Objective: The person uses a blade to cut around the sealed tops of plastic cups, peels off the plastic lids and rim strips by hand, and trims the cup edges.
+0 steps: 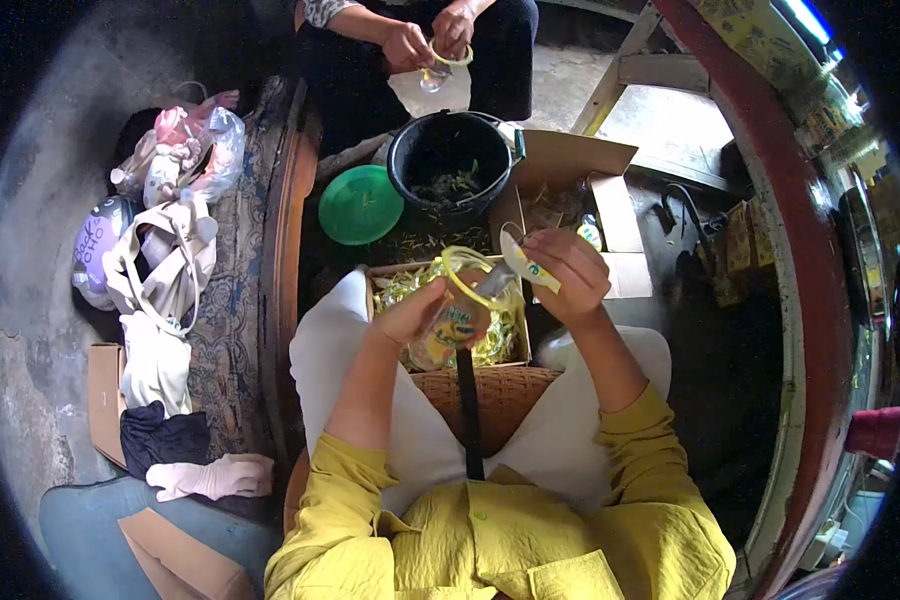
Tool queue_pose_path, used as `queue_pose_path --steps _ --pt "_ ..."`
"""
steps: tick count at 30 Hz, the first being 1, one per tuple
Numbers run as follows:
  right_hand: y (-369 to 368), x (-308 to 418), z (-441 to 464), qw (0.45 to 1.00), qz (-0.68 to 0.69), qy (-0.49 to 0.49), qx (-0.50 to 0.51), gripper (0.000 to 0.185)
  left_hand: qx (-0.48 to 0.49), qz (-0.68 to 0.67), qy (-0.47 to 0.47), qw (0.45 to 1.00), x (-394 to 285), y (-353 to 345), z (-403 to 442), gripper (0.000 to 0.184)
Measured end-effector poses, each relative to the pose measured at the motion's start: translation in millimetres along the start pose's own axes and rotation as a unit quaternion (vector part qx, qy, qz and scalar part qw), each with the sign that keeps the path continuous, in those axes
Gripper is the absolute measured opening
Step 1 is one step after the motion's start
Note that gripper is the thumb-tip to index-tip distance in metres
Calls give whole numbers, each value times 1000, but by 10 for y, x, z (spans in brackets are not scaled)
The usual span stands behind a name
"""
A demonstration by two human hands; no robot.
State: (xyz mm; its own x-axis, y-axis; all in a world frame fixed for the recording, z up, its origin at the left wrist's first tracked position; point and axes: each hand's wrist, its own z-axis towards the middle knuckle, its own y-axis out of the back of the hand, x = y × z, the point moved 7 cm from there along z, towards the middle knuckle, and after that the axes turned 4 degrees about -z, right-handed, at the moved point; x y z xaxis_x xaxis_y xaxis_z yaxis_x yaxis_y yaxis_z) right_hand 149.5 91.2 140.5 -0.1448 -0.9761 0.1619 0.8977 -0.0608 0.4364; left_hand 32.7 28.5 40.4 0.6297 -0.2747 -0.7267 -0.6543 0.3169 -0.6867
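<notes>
My left hand point(411, 312) is wrapped round a clear plastic cup point(454, 325) with printing on its side and a yellow ring point(452, 262) at its rim. Right of the cup, my right hand point(570, 270) pinches a whitish printed piece point(526, 262) with green lettering. A grey strip reaches from that piece toward the ring; whether it is attached cannot be made out. Below both hands sits an open box point(523, 340) filled with yellow and clear printed plastic pieces.
Ahead stand a black bucket point(400, 165) with dark scraps, a green lid point(360, 205) and an open cardboard box point(620, 215). Another person's hands point(430, 40) hold a similar cup at the top. Bags and cloths point(160, 360) lie left; a wooden frame point(790, 300) stands right.
</notes>
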Motion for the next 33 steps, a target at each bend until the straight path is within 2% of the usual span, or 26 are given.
queue_pose_path --steps 1,3,6,7,8,10,11,12,13,15,16,19,20,23,24,27,30,33 --pt "9 -28 2 1000 1 -10 -6 18 -22 37 -46 998 -108 49 -64 58" --pt "3 -73 10 1000 -5 -28 1 19 -82 129 -68 986 -295 213 -189 50" --pt "-127 -205 -129 996 -35 -62 54 18 -212 247 -96 941 -530 342 -345 54" --pt "-255 -249 -231 989 -27 -97 107 17 -261 281 -104 918 -602 381 -405 58" --pt "-365 -260 -353 978 -18 -133 160 16 -288 272 -161 904 -608 502 -446 62" --pt "-609 -241 -647 949 -8 -185 254 16 -294 292 -185 891 -610 540 -465 61" --pt "-795 -245 -840 902 -25 -208 377 18 -296 301 -197 885 -618 535 -468 60" --pt "-899 -239 -1017 875 -28 -223 429 21 -288 210 -184 916 -613 460 -429 55" --pt "-1011 -236 -1288 843 -31 -240 481 24 -288 194 -186 919 -589 445 -425 55" --pt "-1175 -188 -1609 827 -15 -225 515 33 -285 166 -196 923 -615 452 -381 57" --pt "-1225 -136 -1711 803 -36 -190 564 41 -272 190 -192 924 -615 471 -361 54" --pt "-1400 -108 -1989 782 -37 -177 597 38 -229 96 -202 947 -585 502 -328 50" --pt "-1478 -106 -2069 769 -48 -133 623 35 -237 107 -224 939 -615 463 -347 48" --pt "-1498 -133 -2030 771 -56 -155 615 35 -237 4 -236 942 -611 505 -366 49" --pt "-1470 -120 -1940 773 -51 -174 608 39 -205 9 -229 952 -630 497 -343 49" --pt "-1403 -99 -1768 766 -35 -188 613 41 -255 24 -240 936 -595 532 -364 49" --pt "-1290 -132 -1588 770 16 -212 602 40 -242 13 -241 940 -540 614 -354 50" --pt "-1162 -297 -1481 735 117 -310 592 39 -216 26 -226 950 -505 641 -334 53"
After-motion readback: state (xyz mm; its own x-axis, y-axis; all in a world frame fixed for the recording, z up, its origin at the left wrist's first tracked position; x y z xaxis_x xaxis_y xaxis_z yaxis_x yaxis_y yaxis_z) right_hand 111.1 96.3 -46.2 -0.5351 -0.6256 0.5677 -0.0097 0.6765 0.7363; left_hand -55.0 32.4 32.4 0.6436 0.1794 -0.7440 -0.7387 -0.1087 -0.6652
